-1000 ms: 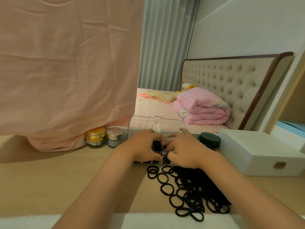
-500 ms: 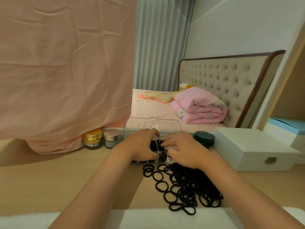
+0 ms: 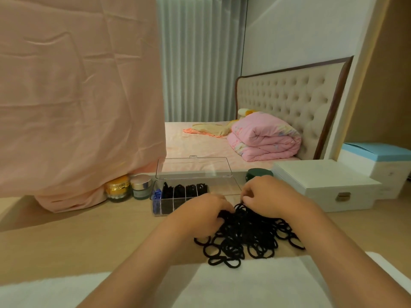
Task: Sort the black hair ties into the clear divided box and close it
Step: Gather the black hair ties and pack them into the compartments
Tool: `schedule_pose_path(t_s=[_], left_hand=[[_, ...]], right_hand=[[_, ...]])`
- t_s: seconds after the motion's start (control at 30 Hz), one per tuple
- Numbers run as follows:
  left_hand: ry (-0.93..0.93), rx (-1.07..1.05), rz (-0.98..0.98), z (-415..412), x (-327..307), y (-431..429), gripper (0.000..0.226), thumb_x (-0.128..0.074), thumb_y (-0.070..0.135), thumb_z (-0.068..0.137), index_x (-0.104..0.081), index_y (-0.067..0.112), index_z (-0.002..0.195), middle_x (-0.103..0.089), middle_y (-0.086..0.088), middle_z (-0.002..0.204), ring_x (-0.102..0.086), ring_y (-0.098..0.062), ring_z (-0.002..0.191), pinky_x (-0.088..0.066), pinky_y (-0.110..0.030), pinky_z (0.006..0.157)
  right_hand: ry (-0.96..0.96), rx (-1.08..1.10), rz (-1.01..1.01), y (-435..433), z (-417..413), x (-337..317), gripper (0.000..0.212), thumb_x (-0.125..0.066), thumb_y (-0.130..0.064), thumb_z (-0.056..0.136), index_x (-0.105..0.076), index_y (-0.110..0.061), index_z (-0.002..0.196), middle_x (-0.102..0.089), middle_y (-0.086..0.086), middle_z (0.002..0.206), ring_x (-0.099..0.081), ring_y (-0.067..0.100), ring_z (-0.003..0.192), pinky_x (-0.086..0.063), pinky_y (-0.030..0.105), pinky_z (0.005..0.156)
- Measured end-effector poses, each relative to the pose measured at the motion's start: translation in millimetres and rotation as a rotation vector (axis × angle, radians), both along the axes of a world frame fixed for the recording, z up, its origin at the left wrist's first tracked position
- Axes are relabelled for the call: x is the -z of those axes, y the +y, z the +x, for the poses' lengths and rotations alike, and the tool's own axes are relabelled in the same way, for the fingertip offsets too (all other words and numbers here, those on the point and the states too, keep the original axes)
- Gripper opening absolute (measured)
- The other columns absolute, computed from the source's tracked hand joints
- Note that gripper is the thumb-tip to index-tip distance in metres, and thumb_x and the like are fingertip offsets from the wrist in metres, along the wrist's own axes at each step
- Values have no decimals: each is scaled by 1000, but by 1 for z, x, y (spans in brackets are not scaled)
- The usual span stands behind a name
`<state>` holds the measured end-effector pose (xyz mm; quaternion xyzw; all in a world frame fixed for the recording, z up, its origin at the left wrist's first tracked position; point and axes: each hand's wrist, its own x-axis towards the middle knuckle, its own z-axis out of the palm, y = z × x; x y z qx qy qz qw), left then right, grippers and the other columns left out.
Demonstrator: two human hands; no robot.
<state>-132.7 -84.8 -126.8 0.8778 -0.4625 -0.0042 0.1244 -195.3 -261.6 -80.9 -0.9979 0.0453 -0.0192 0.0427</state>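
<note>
The clear divided box [image 3: 222, 188] stands on the wooden table with its lid [image 3: 193, 166] raised upright at the back. Black hair ties [image 3: 185, 188] fill several of its back compartments, and blue items [image 3: 156, 194] sit in the leftmost one. In front of the box, to the right, lies a loose pile of black hair ties [image 3: 249, 236]. My left hand [image 3: 204, 212] rests on the pile's left edge, fingers curled into the ties. My right hand [image 3: 266, 196] pinches ties at the pile's far top.
A gold jar [image 3: 117, 188] and a silver-lidded jar [image 3: 141, 186] stand left of the box under a hanging pink cloth [image 3: 77, 96]. A dark green tin [image 3: 259, 173] and a white latched case [image 3: 324, 185] sit to the right. White fabric [image 3: 244, 283] covers the near edge.
Both hands have pulled back from the box's compartments to the loose pile in front of it. The box's filled compartments now show.
</note>
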Motion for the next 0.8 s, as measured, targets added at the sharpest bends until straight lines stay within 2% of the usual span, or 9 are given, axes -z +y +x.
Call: schedule_pose_path(t_s=[0.13,0.23,0.3,0.43,0.63,0.73,0.8], left_hand=[[3,-15,58,-2,14,6,57,-52,8,93,-51,35,143,-55,6,136,-49,-16,126,-47,-40,106],[-5,-66,22,-1,14,12,55,-56,7,93,-52,35,141,-58,8,134,-53,-14,123,-48,-37,104],[27,-106,4,2,14,17,54,-62,8,93,-53,34,139,-62,10,131,-58,-12,118,-51,-33,100],[102,-139,-15,8,12,27,53,-67,11,91,-52,31,138,-63,9,127,-61,-11,113,-54,-28,96],[7,-113,121,9,10,21,39,-62,20,97,-62,27,135,-59,1,130,-60,-17,110,-51,-29,97],[1,-143,181,8,8,18,37,-58,19,99,-62,24,135,-59,-1,133,-59,-20,115,-50,-32,101],[-3,-141,154,7,9,21,34,-58,18,98,-65,21,132,-61,0,128,-60,-19,112,-50,-31,99]], right_hand=[[134,-21,-7,9,-2,9,38,-55,-50,90,-72,-31,118,-71,-7,114,-66,14,101,-57,37,90],[194,-73,28,18,2,18,46,-60,-46,93,-62,-28,135,-67,-3,127,-63,16,110,-54,34,95],[216,-113,84,22,4,23,46,-63,-38,95,-60,-27,139,-65,-1,132,-62,17,113,-52,31,95],[221,-157,141,22,4,20,45,-67,-31,95,-59,-30,139,-63,-3,133,-60,15,114,-50,28,95],[210,-147,80,24,10,28,52,-72,-19,91,-59,-28,141,-64,-1,134,-63,18,116,-54,33,98],[207,-155,78,24,13,34,43,-72,-18,91,-66,-25,133,-69,-2,128,-66,17,109,-57,33,95],[193,-152,123,23,12,31,34,-74,-19,90,-73,-25,123,-73,-4,117,-68,14,100,-58,31,90]])
